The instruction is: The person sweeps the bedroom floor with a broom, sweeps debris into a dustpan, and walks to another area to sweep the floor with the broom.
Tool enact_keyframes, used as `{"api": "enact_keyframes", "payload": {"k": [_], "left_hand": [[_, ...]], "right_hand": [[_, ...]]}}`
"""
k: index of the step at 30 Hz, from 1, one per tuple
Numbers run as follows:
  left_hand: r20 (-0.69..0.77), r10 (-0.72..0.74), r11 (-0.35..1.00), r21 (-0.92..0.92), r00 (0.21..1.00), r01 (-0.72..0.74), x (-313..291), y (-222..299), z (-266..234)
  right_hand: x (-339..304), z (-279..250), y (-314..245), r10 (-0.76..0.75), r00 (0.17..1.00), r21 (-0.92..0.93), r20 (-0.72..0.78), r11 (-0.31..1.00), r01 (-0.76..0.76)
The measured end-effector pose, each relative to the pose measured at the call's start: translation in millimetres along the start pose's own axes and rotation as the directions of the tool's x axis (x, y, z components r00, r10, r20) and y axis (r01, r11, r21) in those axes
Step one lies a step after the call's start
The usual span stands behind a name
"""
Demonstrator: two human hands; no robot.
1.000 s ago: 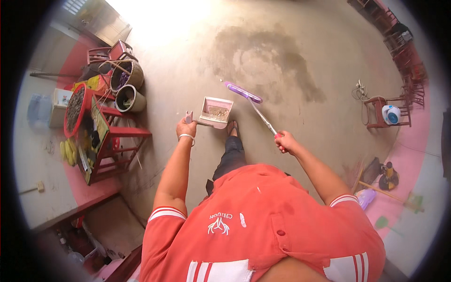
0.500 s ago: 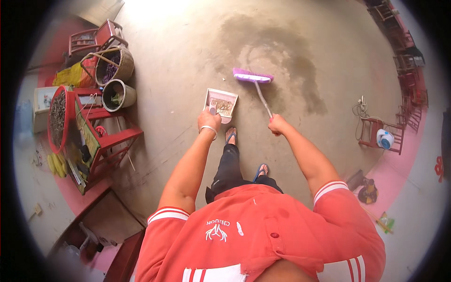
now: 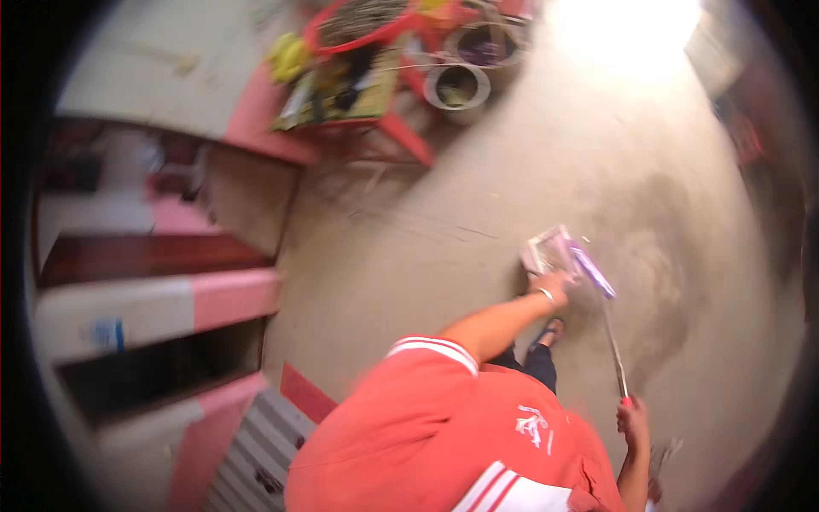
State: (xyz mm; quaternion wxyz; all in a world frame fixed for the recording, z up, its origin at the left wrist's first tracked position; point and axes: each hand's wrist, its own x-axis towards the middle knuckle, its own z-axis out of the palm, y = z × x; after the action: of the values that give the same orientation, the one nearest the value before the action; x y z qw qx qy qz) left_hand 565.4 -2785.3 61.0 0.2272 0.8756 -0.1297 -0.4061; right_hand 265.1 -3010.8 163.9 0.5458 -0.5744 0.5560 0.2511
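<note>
My left hand, with a white band at its wrist, is closed around the handle of a pale pink dustpan held low over the concrete floor. In my right hand is the red-tipped end of a broom with a long thin stick. Its purple head lies right beside the dustpan, on the side toward the damp patch; blur hides whether they touch. The contents of the dustpan are too smeared to make out.
A dark damp patch marks the floor right of the broom. At the far side stand a grey bucket, a basket and a red table bearing a round red tray. Left is a doorway with a dark red wooden surface.
The whole view has swung to the left, bringing the doorway further in. The broom head, earlier apart from the dustpan, is now right beside it. Both hands keep their grips.
</note>
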Motion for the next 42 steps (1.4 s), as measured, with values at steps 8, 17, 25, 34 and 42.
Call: {"api": "enact_keyframes", "payload": {"k": [8,17,25,34,42], "left_hand": [[-0.208,-0.003,1.0,-0.006,0.978,0.002,-3.2,-53.5,61.1],[-0.177,-0.065,0.996,0.041,0.982,0.073,-13.3,1.1,63.5],[-0.215,0.061,0.984,0.176,0.975,-0.023,-21.8,-6.1,44.7],[-0.246,0.066,0.995,0.082,0.967,-0.047,-2.6,-35.5,39.3],[-0.205,0.082,0.988,0.146,0.975,-0.052,-17.0,-6.4,31.3]], "right_hand": [[170.5,9.5,-7.9,-0.164,0.985,0.025,0.047,0.986,0.163],[111.2,-20.0,19.5,-0.107,0.99,-0.488,0.091,0.862,0.138],[13.8,-66.0,56.0,-0.083,0.993,-0.243,0.089,0.965,0.102],[65.0,-34.5,42.8,-0.183,0.98,-0.248,-0.084,0.956,0.158],[105.0,40.2,-15.2,-0.362,0.931,-0.7,0.039,0.656,0.284]]}}
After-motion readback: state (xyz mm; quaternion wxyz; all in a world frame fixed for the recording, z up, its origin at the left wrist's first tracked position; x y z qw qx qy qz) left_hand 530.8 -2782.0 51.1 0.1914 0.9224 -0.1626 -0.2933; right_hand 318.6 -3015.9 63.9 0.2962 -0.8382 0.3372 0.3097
